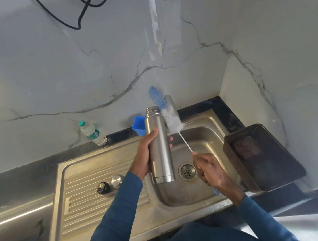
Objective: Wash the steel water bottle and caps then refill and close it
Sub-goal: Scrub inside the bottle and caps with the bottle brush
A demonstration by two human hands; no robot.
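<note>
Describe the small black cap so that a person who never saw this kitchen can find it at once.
Start at the steel sink and look to the ribbed draining board on its left. Two small caps lie there side by side; the round black plastic cap is the left one. Its neighbour, the shiny steel cap, is silver and domed.

Brushed silver on the steel bottle [159, 148], with ringed threads at its open neck. Blue bristles at the tip of the bottle brush [170, 117] just right of the bottle, white bristles below, on a thin white wire stem. Bright blue on the plastic cup [138, 126] just behind the bottle. Black on one cap [103, 187] and shiny silver on the other cap [117, 180], both left of the bottle on the ribbed, dull-steel drainboard [88, 200]. Green lid and green-banded label on the clear plastic bottle [93, 133], far left of the steel bottle. Pale grey marble with dark veins across the wall [93, 68] behind. Dark brown on the tray [262, 158], to the right. Teal-blue on both sleeves.
</note>
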